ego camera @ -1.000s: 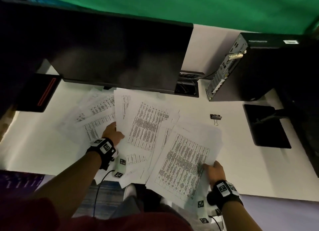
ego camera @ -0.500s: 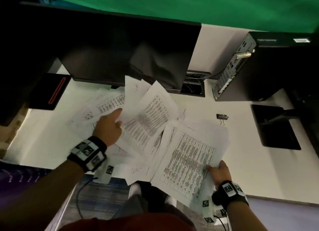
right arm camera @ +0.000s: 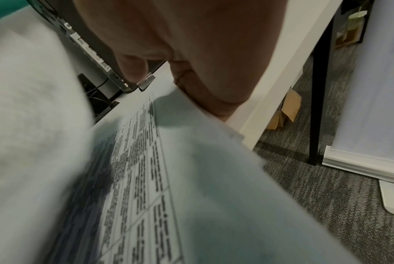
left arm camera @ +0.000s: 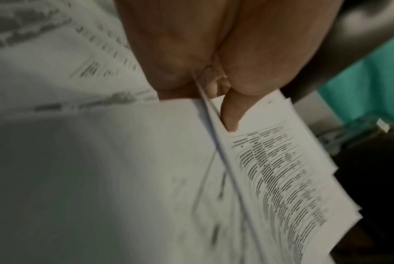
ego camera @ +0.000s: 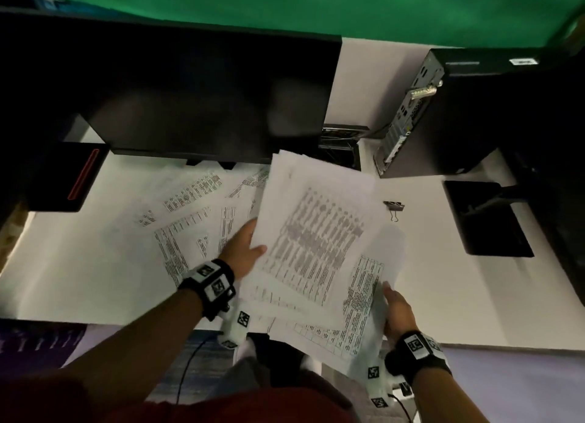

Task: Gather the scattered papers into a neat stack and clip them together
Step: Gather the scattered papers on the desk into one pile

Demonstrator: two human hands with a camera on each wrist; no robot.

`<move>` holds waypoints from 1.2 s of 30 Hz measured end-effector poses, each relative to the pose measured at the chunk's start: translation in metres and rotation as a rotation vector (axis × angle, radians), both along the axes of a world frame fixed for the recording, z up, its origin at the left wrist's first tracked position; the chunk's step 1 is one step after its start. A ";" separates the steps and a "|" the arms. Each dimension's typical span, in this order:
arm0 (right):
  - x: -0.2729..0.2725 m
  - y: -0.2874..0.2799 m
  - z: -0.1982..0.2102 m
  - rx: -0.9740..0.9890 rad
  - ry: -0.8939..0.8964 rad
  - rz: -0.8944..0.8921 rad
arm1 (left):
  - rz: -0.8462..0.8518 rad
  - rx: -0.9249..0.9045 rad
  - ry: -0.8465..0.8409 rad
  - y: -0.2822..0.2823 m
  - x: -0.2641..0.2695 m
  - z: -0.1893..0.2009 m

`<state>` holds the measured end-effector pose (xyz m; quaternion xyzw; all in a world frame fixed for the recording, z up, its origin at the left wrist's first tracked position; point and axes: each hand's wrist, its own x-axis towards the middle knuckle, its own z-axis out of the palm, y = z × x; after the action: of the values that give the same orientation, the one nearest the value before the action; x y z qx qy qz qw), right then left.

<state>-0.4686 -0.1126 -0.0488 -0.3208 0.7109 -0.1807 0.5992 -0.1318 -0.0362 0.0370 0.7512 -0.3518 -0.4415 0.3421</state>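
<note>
Printed white papers lie scattered on the white desk (ego camera: 79,264); several loose sheets (ego camera: 190,207) remain flat at centre left. My left hand (ego camera: 253,242) pinches a lifted bundle of sheets (ego camera: 316,232) by its left edge, thumb (left arm camera: 230,114) on top and fingers beneath the bundle (left arm camera: 282,169). This bundle overlaps a second pile (ego camera: 364,296) that my right hand (ego camera: 387,291) holds by its right edge at the desk's front; close up, that pile (right arm camera: 146,178) runs under my right fingers (right arm camera: 214,92). A black binder clip (ego camera: 394,206) lies on the desk just right of the papers, untouched.
A dark monitor (ego camera: 190,90) stands behind the papers, its base partly over them. A black PC tower (ego camera: 459,115) and a flat black stand base (ego camera: 487,220) sit to the right. A black box with a red stripe (ego camera: 72,175) is at far left.
My left hand has picked up a bundle of sheets and swung it to the right, over the pile in my right hand. The right hand has stayed near the desk's front edge.
</note>
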 end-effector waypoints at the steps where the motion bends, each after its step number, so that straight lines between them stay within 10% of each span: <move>1: 0.000 -0.001 0.002 0.041 -0.040 -0.034 | -0.069 0.019 0.005 -0.001 -0.014 -0.010; 6: 0.004 0.008 0.017 -0.115 0.090 0.165 | -0.276 0.159 -0.188 -0.005 -0.043 -0.040; 14: 0.007 0.014 0.008 -0.207 0.255 0.197 | 0.274 0.459 -0.514 0.009 0.050 -0.034; 17: 0.007 0.013 0.003 -0.202 0.247 0.182 | 0.234 0.622 -0.432 0.008 0.063 -0.039; 27: 0.009 0.013 0.003 -0.217 0.256 0.203 | 0.382 0.337 -0.187 -0.003 0.019 -0.054; 36: 0.006 0.011 -0.001 -0.215 0.229 0.191 | 0.278 0.024 -0.327 0.001 0.045 0.048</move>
<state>-0.4622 -0.1018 -0.0503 -0.4676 0.7172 -0.1600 0.4913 -0.0864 -0.0357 0.0853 0.8581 -0.2906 -0.2664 0.3292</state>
